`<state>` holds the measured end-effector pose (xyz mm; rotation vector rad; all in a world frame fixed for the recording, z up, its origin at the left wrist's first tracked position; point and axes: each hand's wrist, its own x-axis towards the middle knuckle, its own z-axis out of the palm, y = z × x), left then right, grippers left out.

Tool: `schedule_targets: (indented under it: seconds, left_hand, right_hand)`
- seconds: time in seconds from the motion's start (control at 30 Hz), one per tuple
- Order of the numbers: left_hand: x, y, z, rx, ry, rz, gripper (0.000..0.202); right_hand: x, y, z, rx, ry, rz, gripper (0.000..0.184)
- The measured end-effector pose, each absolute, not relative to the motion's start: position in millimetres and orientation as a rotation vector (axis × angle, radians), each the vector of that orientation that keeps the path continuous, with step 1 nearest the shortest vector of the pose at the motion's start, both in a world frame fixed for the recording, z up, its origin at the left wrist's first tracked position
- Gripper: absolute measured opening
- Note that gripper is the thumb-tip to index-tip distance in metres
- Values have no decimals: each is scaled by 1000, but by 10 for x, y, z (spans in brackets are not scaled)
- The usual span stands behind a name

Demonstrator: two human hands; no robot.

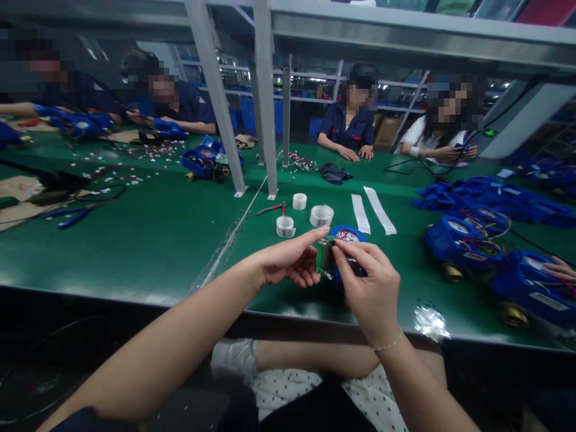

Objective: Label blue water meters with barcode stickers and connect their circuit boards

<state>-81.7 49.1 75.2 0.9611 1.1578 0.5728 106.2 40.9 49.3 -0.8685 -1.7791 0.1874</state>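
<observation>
A small green circuit board (320, 257) with a grey block-shaped part on it is held upright above the bench's front edge. My right hand (373, 282) pinches its right side between thumb and fingers. On the other side, my left hand (294, 261) has its thumb along the top and its curled fingers against the left edge. Just behind my right hand sits a blue round-topped meter housing (348, 233), with coloured wires showing inside. My hands cover much of this housing.
Label rolls (321, 215), red-handled cutters (272, 209) and label strips (380, 210) lie beyond my hands. Blue wired housings (465, 240) stand at right, near crumpled clear plastic (431, 321). Metal posts (266, 120) rise from the green bench (148, 252). Several people work around it.
</observation>
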Motion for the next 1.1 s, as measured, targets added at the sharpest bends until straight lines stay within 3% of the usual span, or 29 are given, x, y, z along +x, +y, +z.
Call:
schedule_targets:
  seconds: [1.1]
  left_hand:
    - [-810,533,710,877,1096,595,84]
  right_hand:
    - [1004,416,399,-860,-1751,53,19]
